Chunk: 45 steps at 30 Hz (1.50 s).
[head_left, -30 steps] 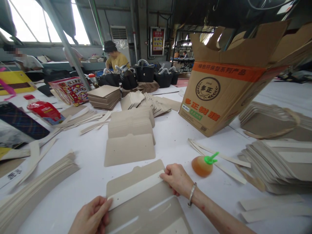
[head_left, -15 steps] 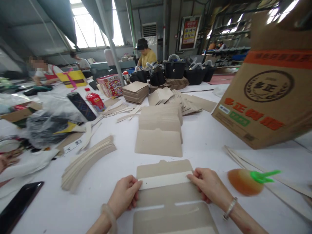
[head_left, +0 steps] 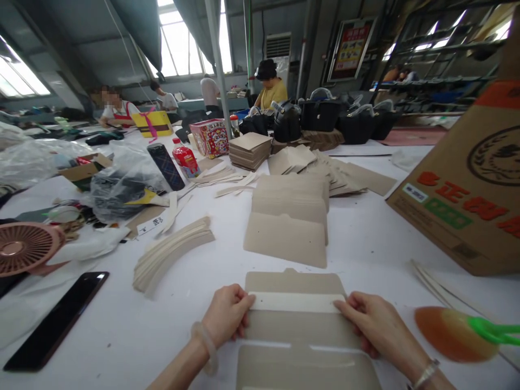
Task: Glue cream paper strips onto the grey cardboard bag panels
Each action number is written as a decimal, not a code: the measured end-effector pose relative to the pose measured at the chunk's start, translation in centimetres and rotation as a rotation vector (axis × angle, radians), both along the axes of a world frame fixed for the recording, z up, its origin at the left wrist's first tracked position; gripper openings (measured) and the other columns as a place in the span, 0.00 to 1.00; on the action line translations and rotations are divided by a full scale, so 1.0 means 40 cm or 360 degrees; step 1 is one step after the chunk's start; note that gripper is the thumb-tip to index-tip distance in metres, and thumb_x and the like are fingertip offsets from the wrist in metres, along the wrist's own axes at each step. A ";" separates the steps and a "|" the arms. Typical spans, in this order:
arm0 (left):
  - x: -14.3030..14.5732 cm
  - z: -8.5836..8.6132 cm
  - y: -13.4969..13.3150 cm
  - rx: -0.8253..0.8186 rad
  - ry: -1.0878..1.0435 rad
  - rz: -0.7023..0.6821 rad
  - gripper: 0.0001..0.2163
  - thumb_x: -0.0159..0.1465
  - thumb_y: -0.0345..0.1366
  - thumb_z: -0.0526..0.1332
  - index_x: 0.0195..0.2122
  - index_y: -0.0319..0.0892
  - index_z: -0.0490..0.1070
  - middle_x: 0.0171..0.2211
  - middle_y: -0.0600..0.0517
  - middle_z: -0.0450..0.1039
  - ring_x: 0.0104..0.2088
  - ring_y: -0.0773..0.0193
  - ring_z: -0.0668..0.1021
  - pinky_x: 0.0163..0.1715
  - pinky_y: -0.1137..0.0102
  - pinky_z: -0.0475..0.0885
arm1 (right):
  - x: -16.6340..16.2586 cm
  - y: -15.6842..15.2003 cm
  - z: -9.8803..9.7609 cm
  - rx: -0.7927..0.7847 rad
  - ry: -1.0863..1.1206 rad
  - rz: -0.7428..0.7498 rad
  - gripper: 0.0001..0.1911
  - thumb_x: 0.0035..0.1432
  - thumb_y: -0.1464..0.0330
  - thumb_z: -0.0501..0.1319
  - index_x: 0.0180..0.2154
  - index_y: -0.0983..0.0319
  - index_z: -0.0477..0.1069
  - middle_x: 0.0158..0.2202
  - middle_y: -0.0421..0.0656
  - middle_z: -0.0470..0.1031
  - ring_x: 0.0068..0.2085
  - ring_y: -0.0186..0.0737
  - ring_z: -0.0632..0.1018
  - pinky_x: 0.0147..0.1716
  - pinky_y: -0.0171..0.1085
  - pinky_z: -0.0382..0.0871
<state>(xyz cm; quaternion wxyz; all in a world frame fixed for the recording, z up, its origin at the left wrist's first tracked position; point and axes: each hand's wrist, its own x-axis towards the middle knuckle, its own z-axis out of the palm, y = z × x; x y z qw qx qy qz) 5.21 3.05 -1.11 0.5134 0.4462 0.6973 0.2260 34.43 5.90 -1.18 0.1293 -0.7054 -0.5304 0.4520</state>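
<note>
A narrow white strip [head_left: 294, 303] lies across a grey-beige cardboard panel [head_left: 298, 329] in front of me. My left hand [head_left: 228, 314] pinches the strip's left end between thumb and fingers. At its right end, my right hand [head_left: 370, 319] is closed in the same way, thumb on the strip. The curled fingers of both hands rest at the panel's side edges. Nearer to me lies a second cardboard panel [head_left: 304, 371], cut off by the frame's bottom. Beyond the hands, an overlapping row of similar panels [head_left: 284, 235] stretches away.
Left are a fanned pile of strips [head_left: 174, 252], a phone [head_left: 57, 320] and a pink fan [head_left: 28, 248]. An amber bottle with a green nozzle [head_left: 455, 333] lies right, below a large paper bag [head_left: 459, 216]. Black handbags [head_left: 320, 114] and several people are farther back.
The view has turned left, shifting everything rightward and bringing the pink fan into sight. Both hands keep hold of the strip, which stays across the same panel.
</note>
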 end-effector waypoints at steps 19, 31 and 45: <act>0.019 0.030 0.002 -0.0026 0.0129 0.0015 0.08 0.60 0.41 0.52 0.26 0.44 0.60 0.14 0.58 0.67 0.10 0.70 0.66 0.07 0.77 0.56 | 0.004 0.001 -0.014 0.0032 -0.0058 0.0023 0.16 0.59 0.60 0.51 0.21 0.58 0.57 0.11 0.34 0.62 0.10 0.32 0.66 0.07 0.28 0.55; 0.022 0.020 -0.003 -0.0017 0.0250 -0.0108 0.16 0.58 0.52 0.48 0.24 0.45 0.58 0.13 0.60 0.65 0.10 0.70 0.66 0.08 0.78 0.56 | -0.017 0.000 0.035 0.0126 -0.0053 -0.0060 0.11 0.54 0.65 0.55 0.22 0.60 0.61 0.13 0.34 0.64 0.12 0.32 0.69 0.06 0.26 0.54; 0.037 0.032 -0.015 0.0117 0.0320 -0.0060 0.17 0.56 0.55 0.50 0.22 0.46 0.57 0.11 0.60 0.63 0.09 0.70 0.65 0.09 0.77 0.55 | -0.009 -0.006 0.033 0.0291 -0.0123 -0.0058 0.10 0.51 0.65 0.55 0.21 0.61 0.63 0.16 0.39 0.70 0.13 0.34 0.70 0.07 0.27 0.54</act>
